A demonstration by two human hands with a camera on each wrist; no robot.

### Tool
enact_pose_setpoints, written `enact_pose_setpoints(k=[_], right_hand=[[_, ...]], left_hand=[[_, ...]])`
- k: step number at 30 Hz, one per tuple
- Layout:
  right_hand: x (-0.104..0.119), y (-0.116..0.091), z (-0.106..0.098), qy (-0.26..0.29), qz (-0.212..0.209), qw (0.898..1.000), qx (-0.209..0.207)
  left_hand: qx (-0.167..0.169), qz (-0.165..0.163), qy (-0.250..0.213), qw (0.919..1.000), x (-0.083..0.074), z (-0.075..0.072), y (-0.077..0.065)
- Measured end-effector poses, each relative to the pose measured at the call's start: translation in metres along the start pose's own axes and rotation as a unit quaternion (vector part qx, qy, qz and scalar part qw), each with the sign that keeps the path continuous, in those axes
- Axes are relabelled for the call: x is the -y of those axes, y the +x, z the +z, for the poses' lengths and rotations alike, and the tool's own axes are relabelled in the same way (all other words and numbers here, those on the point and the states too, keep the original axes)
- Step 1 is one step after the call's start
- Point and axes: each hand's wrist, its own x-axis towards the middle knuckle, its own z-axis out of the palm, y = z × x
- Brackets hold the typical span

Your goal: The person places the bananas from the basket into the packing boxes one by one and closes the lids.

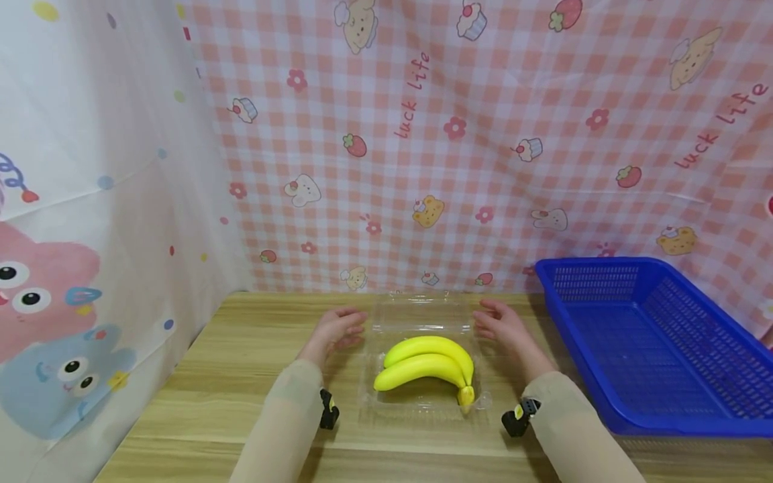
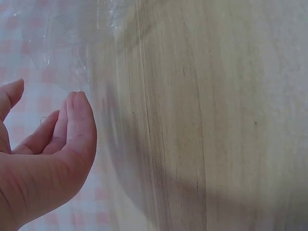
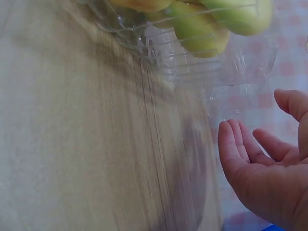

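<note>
A clear plastic clamshell box (image 1: pixel 417 417) lies opened on the table, its transparent lid (image 1: pixel 421 312) folded back toward the curtain. Two yellow bananas (image 1: pixel 423 365), joined at the stem, rest in the base with the stem at the near right. My left hand (image 1: pixel 335 330) is beside the lid's left edge, fingers loosely bent and holding nothing. On the opposite side, my right hand (image 1: pixel 502 327) has its fingertips close to the lid's right edge, likewise holding nothing. In the right wrist view the bananas (image 3: pixel 202 33) show through the box wall, above the relaxed right hand (image 3: pixel 262 168).
A large blue plastic basket (image 1: pixel 588 376) stands to the right, near my right forearm. The wooden table (image 1: pixel 199 402) ends at a pink checked curtain (image 1: pixel 386 174) behind and a white patterned curtain (image 1: pixel 139 201) on the left.
</note>
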Motion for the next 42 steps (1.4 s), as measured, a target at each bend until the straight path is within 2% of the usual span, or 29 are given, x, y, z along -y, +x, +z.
enact_pose_setpoints(k=[9,19,31,37,42], right_hand=[[-0.003,0.007,0.001,0.010,0.017,1.000,0.014],[0.000,0.007,0.005,0.028,0.020,0.999,0.041],[0.004,0.012,0.004,0.085,0.025,0.996,0.029],[0.008,0.012,0.002,0.115,0.008,0.993,0.020],[0.011,0.014,0.000,0.123,-0.015,0.992,0.011]], left_hand=[[0.020,0.006,0.016,0.9997,-0.001,0.002,0.006],[0.019,0.009,0.010,0.9997,-0.002,0.010,0.009],[0.022,0.013,-0.037,0.9990,-0.007,0.013,0.007],[0.015,0.042,-0.065,0.9969,-0.008,0.014,0.011],[0.003,0.069,-0.071,0.9951,-0.011,0.014,0.012]])
